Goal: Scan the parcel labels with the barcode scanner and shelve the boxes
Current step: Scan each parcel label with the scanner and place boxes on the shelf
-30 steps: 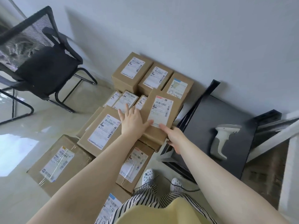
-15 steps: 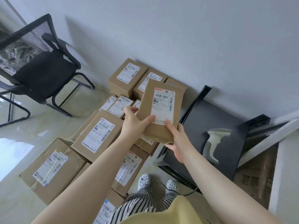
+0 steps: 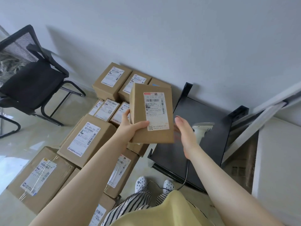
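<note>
Gripping the box (image 3: 152, 114) at its lower left edge, your left hand (image 3: 130, 128) holds it label-up above the pile. Your right hand (image 3: 184, 130) is flat and empty just right of it, over the scanner (image 3: 201, 129).

The held parcel (image 3: 151, 113) covers most of the third box by the wall (image 3: 158, 83); only its top edge shows. The right hand (image 3: 184, 132) hides the handle of the barcode scanner (image 3: 202, 128), and the fingers look blurred. The small print on the parcel's label (image 3: 155, 110) is too small to read. The office chair (image 3: 27, 75) is cut by the left edge. The forearms cover parts of the lower boxes (image 3: 120, 170). The shelf unit (image 3: 276, 160) runs out at the right edge.
</note>
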Tool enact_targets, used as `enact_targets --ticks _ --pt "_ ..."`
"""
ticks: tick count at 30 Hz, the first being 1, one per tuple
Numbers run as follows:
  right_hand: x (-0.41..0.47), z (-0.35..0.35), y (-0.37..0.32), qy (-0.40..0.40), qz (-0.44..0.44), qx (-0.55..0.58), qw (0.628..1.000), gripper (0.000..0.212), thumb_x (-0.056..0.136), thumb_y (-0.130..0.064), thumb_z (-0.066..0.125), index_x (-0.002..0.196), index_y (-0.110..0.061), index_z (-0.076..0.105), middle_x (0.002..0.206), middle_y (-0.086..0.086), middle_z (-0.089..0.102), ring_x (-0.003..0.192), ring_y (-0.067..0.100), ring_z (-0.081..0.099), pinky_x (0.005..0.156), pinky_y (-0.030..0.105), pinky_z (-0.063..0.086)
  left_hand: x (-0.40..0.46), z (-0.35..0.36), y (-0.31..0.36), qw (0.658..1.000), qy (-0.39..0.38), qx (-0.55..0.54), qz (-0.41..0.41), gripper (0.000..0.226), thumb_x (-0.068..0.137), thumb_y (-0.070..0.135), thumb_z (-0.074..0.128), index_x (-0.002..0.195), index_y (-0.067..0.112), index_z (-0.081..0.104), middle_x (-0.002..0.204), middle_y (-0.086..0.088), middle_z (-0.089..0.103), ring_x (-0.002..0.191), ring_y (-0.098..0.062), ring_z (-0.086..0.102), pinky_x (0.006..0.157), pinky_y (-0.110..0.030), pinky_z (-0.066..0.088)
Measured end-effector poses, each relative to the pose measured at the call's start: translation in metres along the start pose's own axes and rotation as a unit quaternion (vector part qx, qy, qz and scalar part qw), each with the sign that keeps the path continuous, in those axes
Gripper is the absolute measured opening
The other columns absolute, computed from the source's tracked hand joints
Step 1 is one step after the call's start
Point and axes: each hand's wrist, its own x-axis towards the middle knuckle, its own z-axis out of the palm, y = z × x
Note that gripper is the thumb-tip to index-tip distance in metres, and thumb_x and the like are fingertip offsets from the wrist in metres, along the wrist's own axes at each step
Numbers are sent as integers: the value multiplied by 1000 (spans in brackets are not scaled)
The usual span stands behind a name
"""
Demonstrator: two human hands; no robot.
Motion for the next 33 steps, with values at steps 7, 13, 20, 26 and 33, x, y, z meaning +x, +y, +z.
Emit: enact_targets --ticks 7,13,20,26,33 --pt "22 -56 48 332 36 -282 899 70 80 -44 79 128 -6 44 132 19 51 123 41 46 97 51 43 -2 -8 -18 997 69 -15 0 118 64 35 94 155 46 19 136 2 58 104 -28 72 84 -50 62" --pt "38 -54 70 279 74 -297 910 71 83 -35 79 130 -6 35 131 22 56 120 43 53 92 51 47 -8 -12 -26 997 80 -12 -6 120 55 37 95 151 51 24 135 3 58 105 -29 72 82 -54 62" --pt "35 -54 58 267 68 -161 948 57 89 -24 73 130 -6 38 122 13 59 103 34 61 83 43 49 -9 -18 -27 996 81 -25 -11 108 73 27 90 154 45 21 134 2 59 103 -29 73 80 -52 63" --pt "11 -45 6 137 11 98 986 29 96 -25 62 121 -14 52 101 -3 61 91 16 57 74 30 41 -4 -24 -17 996 78 -32 18 102 78 22 86 155 42 21 129 4 61 98 -24 73 61 -34 62" --pt "-24 -50 -64 -212 -52 -34 975 24 88 -34 58 97 -12 59 78 7 62 61 17 51 59 29 42 2 -49 -3 998 47 8 50 101 77 17 86 154 42 25 129 -4 66 89 -23 77 64 -32 62"
